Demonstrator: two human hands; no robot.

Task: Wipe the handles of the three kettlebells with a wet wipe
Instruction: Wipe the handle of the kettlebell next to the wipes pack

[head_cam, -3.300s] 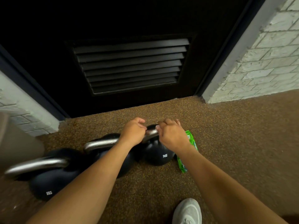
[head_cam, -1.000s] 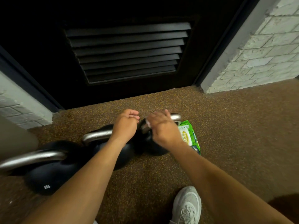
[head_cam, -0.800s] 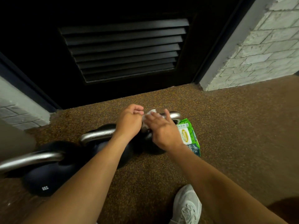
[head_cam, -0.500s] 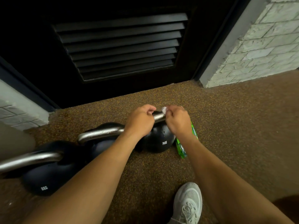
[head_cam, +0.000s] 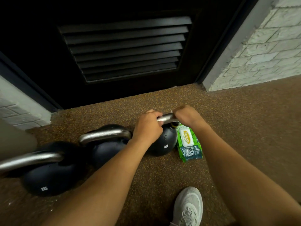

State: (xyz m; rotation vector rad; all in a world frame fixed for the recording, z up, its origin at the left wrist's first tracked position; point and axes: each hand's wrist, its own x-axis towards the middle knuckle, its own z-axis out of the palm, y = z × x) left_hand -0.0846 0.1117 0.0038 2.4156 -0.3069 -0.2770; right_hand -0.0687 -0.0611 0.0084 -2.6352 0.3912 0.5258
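My right hand [head_cam: 187,117] has slid the wet wipe [head_cam: 171,111] back to the handle [head_cam: 166,117]'s right end — left hand [head_cam: 147,128] stays wrapped around it. First kettlebell [head_cam: 160,144] nearly done, I'd guess.

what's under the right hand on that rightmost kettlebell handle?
The right hand curls over the steel handle; a sliver of white wipe shows at the knuckles. The rest of the wipe and that end of the handle are covered.

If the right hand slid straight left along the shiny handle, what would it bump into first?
Probably the left hand. Both grip the same handle, and only a short bare stretch separates it from the right hand.
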